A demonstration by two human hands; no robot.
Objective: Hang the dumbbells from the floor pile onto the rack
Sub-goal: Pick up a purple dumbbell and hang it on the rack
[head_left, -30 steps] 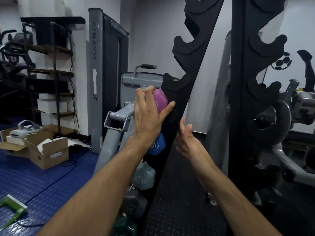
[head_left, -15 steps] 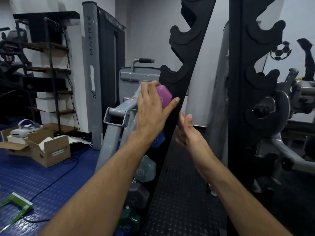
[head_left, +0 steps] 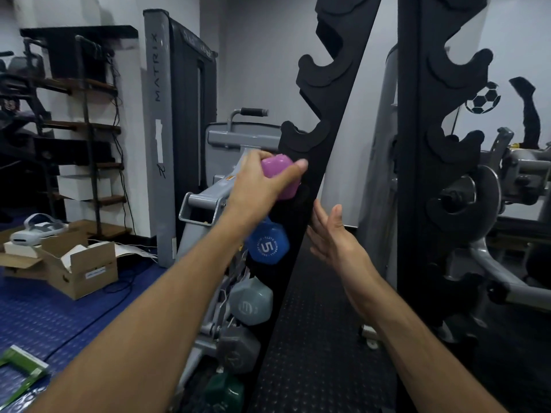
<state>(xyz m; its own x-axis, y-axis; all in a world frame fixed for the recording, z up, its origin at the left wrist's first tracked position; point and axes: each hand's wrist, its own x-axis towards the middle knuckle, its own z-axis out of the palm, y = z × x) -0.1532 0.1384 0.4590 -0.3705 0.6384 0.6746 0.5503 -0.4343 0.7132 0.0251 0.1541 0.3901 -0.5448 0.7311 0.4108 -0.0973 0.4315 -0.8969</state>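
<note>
The left hand (head_left: 256, 186) grips the end of a pink dumbbell (head_left: 283, 175), fingers over the top and thumb stretched along its near side, holding it against the left upright of the black rack (head_left: 316, 162), just under an empty notch. At about four o'clock from that grip the right hand (head_left: 331, 242) hangs with fingers straight and spread, palm turned toward the upright, holding nothing; whether its fingertips touch the rack cannot be told. Straight below the pink dumbbell, toward six o'clock, a column of dumbbells already sits on the rack: a blue dumbbell (head_left: 268, 245) marked 5, then a pale grey dumbbell (head_left: 252, 301), a dark grey dumbbell (head_left: 238, 348) and, lowest, a green dumbbell (head_left: 225, 390) partly cut off by the forearm. At twelve o'clock more notches of the upright stand empty. At three o'clock rises the rack's second upright (head_left: 417, 204), with a grey weight machine (head_left: 492, 204) behind it. At nine o'clock stands a grey Matrix machine (head_left: 158, 138), and further out at eight o'clock an open cardboard box (head_left: 80, 266) lies on the blue floor (head_left: 44, 323).
</note>
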